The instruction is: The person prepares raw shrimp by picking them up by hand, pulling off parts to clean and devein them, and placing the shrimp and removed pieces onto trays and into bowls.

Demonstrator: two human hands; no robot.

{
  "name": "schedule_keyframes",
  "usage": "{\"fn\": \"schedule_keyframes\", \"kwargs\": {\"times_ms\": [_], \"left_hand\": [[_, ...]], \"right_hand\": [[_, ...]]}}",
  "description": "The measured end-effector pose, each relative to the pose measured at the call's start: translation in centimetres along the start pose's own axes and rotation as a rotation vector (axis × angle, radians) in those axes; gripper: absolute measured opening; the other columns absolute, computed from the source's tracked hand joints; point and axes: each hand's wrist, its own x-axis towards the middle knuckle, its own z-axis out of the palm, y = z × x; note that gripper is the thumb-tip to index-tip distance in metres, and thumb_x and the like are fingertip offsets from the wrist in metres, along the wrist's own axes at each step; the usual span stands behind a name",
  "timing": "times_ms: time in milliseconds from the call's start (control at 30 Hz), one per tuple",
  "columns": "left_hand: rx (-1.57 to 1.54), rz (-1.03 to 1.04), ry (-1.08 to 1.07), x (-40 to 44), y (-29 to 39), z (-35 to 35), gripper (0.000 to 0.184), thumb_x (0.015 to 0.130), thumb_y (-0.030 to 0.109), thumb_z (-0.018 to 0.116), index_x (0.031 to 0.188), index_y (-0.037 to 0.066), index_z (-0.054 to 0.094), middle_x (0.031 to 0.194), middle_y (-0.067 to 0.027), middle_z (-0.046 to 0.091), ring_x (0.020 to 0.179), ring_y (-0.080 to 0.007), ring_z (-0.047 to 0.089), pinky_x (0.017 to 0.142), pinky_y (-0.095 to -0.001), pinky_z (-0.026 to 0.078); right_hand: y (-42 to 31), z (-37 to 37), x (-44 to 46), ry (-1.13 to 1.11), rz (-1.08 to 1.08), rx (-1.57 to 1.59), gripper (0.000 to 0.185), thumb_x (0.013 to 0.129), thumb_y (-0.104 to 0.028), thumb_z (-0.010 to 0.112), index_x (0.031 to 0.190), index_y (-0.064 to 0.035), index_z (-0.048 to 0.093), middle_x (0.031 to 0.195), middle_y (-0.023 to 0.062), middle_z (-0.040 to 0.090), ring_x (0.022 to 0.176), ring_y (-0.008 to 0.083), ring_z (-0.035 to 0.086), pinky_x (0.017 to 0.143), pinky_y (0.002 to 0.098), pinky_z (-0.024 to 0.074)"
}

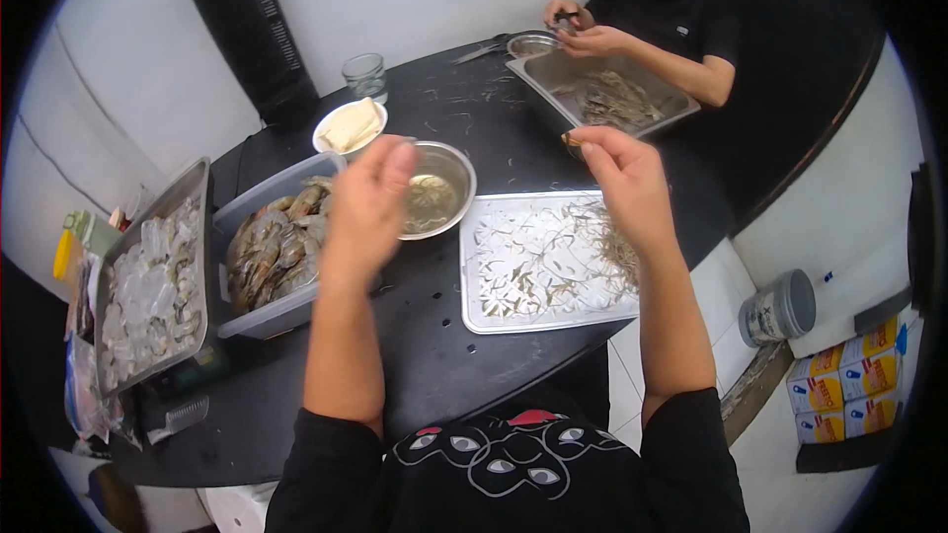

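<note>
My left hand (370,199) is raised between the plastic tub of whole shrimp (281,242) and the metal bowl of cloudy liquid (434,192). Its fingers are curled together and blurred, and what they hold, if anything, is hidden. Above the right part of the white tray (472,311), my right hand (627,183) pinches a small dark and orange piece (572,141) between thumb and fingers. Thin shrimp legs and feelers (553,257) lie scattered over that tray, thickest at its right side.
A metal tray of peeled shrimp and ice (153,286) stands far left. Behind are a white bowl with a folded cloth (351,125) and a glass (365,77). Across the table, a person (652,30) works over a metal pan of shrimp (617,99). A comb (180,418) lies front left.
</note>
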Motion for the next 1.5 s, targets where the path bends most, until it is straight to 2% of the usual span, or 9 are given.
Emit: {"fn": "schedule_keyframes", "kwargs": {"times_ms": [67,100,267,400,600,1000,1333,1433,1500], "left_hand": [[0.280,-0.068,0.070,0.0,-0.4,-4.5,0.045,0.091,0.042,0.056,0.101,-0.001,0.062,0.069,-0.0121,0.060,0.064,-0.0192,0.056,0.064,-0.0338,0.045],[0.389,-0.155,0.086,-0.3,-0.2,-6.2,0.046,0.090,0.042,0.058,0.103,-0.001,0.062,0.072,-0.0136,0.061,0.067,-0.0224,0.058,0.066,-0.0349,0.046],[0.751,-0.326,0.136,-2.3,-2.3,-12.1,0.053,0.086,0.044,0.062,0.113,-0.001,0.061,0.099,-0.0214,0.063,0.090,-0.0359,0.061,0.077,-0.0385,0.048],[0.700,-0.200,0.408,-2.8,-2.2,-13.7,0.051,0.084,0.039,0.066,0.119,0.002,0.059,0.112,-0.0220,0.060,0.103,-0.0327,0.059,0.083,-0.0384,0.047],[0.545,-0.137,0.463,-2.9,-1.5,-14.2,0.045,0.082,0.032,0.071,0.115,0.003,0.061,0.103,-0.0185,0.064,0.096,-0.0256,0.060,0.081,-0.0361,0.048],[0.404,-0.075,0.410,-2.0,-0.7,-12.5,0.038,0.082,0.026,0.071,0.110,0.002,0.063,0.086,-0.0117,0.066,0.083,-0.0199,0.061,0.069,-0.0318,0.047],[0.384,0.004,0.364,-1.7,-0.9,-11.6,0.032,0.082,0.017,0.070,0.109,0.001,0.063,0.081,-0.0098,0.063,0.078,-0.0176,0.060,0.071,-0.0313,0.048],[0.383,-0.024,0.342,-1.6,-0.5,-11.2,0.029,0.084,0.013,0.068,0.109,0.000,0.062,0.082,-0.0086,0.063,0.079,-0.0169,0.059,0.072,-0.0312,0.048],[0.386,-0.002,0.337,-1.7,-0.5,-11.1,0.029,0.085,0.013,0.067,0.109,0.000,0.061,0.082,-0.0085,0.063,0.079,-0.0165,0.059,0.072,-0.0311,0.048]], "right_hand": [[0.6,1.3,1.4,-0.090,0.014,-0.078,0.020,0.090,-0.008,0.053,0.103,0.0009,0.066,0.065,-0.0039,0.052,0.059,0.0018,0.043,0.053,0.0203,0.0350],[1.5,2.3,2.3,-0.138,-0.030,-0.140,0.023,0.088,-0.009,0.053,0.104,-0.0010,0.067,0.069,0.0037,0.062,0.058,0.0085,0.053,0.055,0.0251,0.0420],[3.5,9.2,5.4,-0.419,-0.147,-0.462,0.029,0.085,-0.006,0.048,0.107,-0.0034,0.066,0.096,0.0153,0.068,0.081,0.0263,0.066,0.074,0.0340,0.0501],[5.5,14.8,7.2,-0.726,-0.187,-0.971,0.028,0.082,-0.006,0.051,0.103,-0.0089,0.069,0.093,0.0111,0.069,0.092,0.0277,0.066,0.081,0.0385,0.0489],[7.6,18.6,8.5,-0.937,-0.229,-1.352,0.020,0.079,-0.012,0.060,0.097,-0.0120,0.070,0.101,0.0083,0.070,0.095,0.0226,0.067,0.086,0.0416,0.0435],[4.5,17.7,9.2,-1.108,-0.042,-1.418,0.028,0.080,-0.011,0.059,0.105,-0.0103,0.070,0.108,0.0108,0.068,0.101,0.0255,0.065,0.087,0.0422,0.0457],[5.4,15.7,7.5,-0.961,-0.176,-1.297,0.024,0.077,-0.018,0.062,0.097,-0.0096,0.072,0.102,0.0098,0.070,0.095,0.0252,0.067,0.076,0.0417,0.0526],[4.9,15.1,6.5,-0.847,-0.262,-1.201,0.017,0.078,-0.014,0.059,0.088,-0.0099,0.072,0.095,0.0112,0.070,0.090,0.0261,0.068,0.077,0.0424,0.0472],[4.8,13.4,5.3,-0.729,-0.295,-1.116,0.022,0.081,-0.012,0.055,0.097,-0.0140,0.069,0.094,0.0092,0.070,0.091,0.0244,0.066,0.081,0.0415,0.0430]]}}
